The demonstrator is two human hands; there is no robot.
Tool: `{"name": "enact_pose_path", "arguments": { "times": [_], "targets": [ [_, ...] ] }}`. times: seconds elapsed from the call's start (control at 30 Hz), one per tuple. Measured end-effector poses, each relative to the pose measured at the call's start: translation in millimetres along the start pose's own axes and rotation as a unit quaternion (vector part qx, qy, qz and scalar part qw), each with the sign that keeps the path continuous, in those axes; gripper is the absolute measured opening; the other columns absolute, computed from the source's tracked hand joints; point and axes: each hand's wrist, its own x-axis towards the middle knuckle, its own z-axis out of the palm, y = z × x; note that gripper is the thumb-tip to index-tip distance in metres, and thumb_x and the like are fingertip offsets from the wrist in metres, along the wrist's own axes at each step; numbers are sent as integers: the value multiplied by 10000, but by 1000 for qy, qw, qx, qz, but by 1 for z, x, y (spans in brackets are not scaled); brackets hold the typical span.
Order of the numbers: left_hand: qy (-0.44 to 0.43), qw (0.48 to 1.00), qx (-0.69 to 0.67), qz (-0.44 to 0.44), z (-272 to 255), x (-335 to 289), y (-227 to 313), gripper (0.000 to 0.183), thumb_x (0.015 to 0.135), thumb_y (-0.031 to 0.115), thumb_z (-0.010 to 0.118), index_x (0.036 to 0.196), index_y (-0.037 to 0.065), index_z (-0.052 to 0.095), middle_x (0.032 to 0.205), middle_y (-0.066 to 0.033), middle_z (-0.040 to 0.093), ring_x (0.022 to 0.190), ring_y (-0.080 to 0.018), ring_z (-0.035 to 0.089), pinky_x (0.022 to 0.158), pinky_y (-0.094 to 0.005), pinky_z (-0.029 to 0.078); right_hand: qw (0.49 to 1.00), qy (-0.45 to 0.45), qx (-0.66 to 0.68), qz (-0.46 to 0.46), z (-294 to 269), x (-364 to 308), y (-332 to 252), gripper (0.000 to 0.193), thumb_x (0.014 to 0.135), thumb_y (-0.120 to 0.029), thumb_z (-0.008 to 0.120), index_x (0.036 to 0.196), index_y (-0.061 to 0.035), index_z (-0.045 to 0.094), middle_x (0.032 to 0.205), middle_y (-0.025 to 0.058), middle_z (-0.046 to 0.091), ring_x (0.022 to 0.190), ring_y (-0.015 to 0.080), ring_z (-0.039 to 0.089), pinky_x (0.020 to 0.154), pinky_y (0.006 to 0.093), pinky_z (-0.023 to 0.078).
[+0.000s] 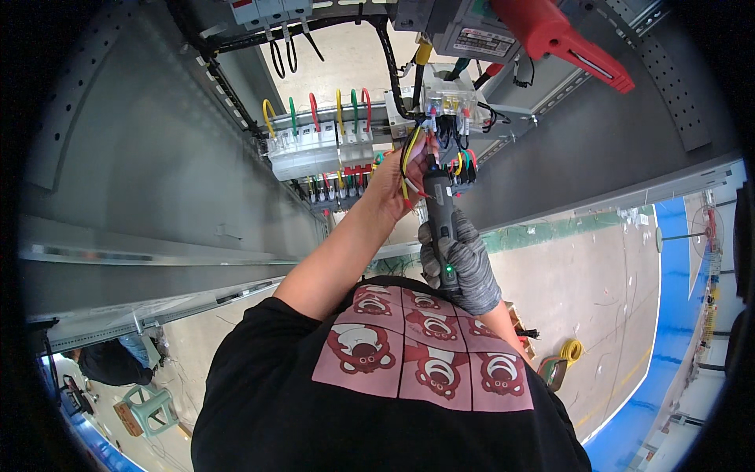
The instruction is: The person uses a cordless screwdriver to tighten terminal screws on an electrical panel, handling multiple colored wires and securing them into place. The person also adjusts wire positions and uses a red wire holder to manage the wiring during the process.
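Observation:
My gloved right hand (pixel 470 263) is wrapped round a black and grey electric screwdriver (pixel 440 203), which points up and away with a small green light glowing near its lower end. Its tip reaches the terminals below a clear-covered block (pixel 450 90). Beside that tip, my bare left hand (pixel 395 179) has its fingers closed on thin wires (pixel 406 161), yellow, white and dark, whose loose ends hang below the fingers. Exactly what the left fingertips press is hidden.
Left of my hands, a row of breakers (pixel 318 149) carries yellow, green and red wires. A grey device with a red handle (pixel 554 39) juts out at upper right. Grey cabinet walls (pixel 149 149) flank both sides. A green stool (pixel 149 409) stands on the floor behind.

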Motion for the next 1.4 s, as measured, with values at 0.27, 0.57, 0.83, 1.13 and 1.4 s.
{"name": "enact_pose_path", "arguments": {
  "times": [0.27,0.57,0.83,1.13,1.4],
  "targets": [
    [3,1000,3,-5,1,-2,-2,252,903,231,701,1087,75,626,936,-27,665,839,-165,645,792,-381,570,1000,2,-3,3,-3,0,3,515,913,-233,676,1339,-109,415,1041,73,584,665,125,592,483,244,501],
    [-6,1000,-10,11,5,0,-7,243,880,249,709,1016,76,606,846,-49,634,762,-225,610,732,-374,515,1000,2,-12,2,-1,-1,3,518,916,-239,673,1333,-103,399,1040,68,574,662,123,585,492,245,501],
    [-23,998,-62,-17,0,7,-8,256,877,242,681,990,35,582,805,-86,604,743,-263,596,727,-388,505,1000,-4,-14,1,0,-1,2,541,914,-244,674,1341,-89,381,1040,72,572,664,126,583,497,246,503],
    [-30,997,-64,-19,-4,10,-10,245,890,248,648,990,40,565,818,-82,587,754,-256,585,736,-379,500,1000,-2,-17,3,-1,-2,4,560,914,-242,674,1363,-95,373,1043,77,574,677,134,591,501,247,512],
    [-34,994,-99,-33,-8,10,-15,220,883,227,652,947,27,588,821,-93,607,757,-241,581,738,-364,507,1000,-5,7,25,-6,-6,5,524,920,-236,655,1345,-83,391,1067,107,575,690,156,612,510,259,530]
  ]
}}
